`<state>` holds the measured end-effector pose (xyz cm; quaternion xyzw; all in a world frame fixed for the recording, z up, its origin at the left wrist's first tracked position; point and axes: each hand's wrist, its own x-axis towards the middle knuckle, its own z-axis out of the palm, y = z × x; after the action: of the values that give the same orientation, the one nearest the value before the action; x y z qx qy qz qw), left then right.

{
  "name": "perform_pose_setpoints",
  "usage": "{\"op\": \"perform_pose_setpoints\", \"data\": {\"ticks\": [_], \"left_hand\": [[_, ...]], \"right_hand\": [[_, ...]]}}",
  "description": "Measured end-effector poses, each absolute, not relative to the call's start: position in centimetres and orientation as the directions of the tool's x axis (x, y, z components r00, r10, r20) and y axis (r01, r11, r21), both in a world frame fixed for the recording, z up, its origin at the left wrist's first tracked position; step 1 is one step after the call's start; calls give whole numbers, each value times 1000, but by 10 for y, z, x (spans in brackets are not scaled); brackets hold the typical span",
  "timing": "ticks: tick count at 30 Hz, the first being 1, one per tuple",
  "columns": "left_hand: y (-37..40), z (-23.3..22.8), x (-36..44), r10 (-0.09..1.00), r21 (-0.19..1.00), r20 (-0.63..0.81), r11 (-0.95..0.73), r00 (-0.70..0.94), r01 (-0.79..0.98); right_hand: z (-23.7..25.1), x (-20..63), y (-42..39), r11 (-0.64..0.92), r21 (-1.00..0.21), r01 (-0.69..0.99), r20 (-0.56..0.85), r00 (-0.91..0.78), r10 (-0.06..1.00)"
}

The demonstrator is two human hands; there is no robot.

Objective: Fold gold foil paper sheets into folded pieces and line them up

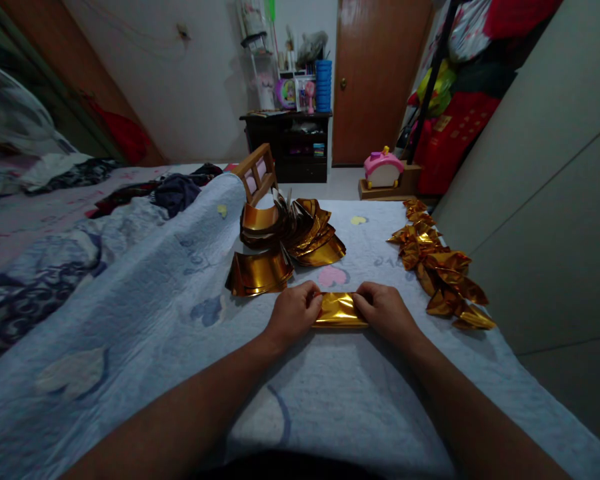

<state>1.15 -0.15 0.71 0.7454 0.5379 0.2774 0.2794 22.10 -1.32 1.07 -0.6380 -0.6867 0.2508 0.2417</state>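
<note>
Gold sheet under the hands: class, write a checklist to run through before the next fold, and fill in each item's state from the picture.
1. Gold sheet lies flat on the blanket: ok.
2. Left hand presses the sheet's left end: ok.
3. Right hand presses its right end: ok.
4. Edges lined up under the fingers: cannot tell, the hands cover them.
5. Unfolded stack lies apart from the sheet, beyond the left hand: ok.
6. Folded pieces sit in a row to the right, clear of the hands: ok.
</note>
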Motion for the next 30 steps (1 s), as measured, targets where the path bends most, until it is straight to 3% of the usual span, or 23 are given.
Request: {"op": "perform_pose_setpoints", "data": {"ticks": [6, 10, 18, 24, 30], "left_hand": [[2, 1, 11, 929, 445, 160, -370, 334, 815], [2, -1, 11, 926, 349, 159, -378, 344, 857], [5, -1, 11, 875, 395, 255, -484, 413, 781], [9, -3, 9, 780, 445, 167, -605, 603, 660], [5, 6, 6, 751, 428, 146, -635, 644, 643]], "right_hand": [[11, 211, -13, 30, -416, 909, -13, -38, 999], [13, 206, -14, 10, -321, 947, -19, -17, 1000], [14, 204, -15, -7, -302, 953, -30, -2, 1000], [8, 206, -15, -36, -332, 942, 25, 47, 999], [6, 207, -16, 184, -347, 920, 96, -160, 982]]}}
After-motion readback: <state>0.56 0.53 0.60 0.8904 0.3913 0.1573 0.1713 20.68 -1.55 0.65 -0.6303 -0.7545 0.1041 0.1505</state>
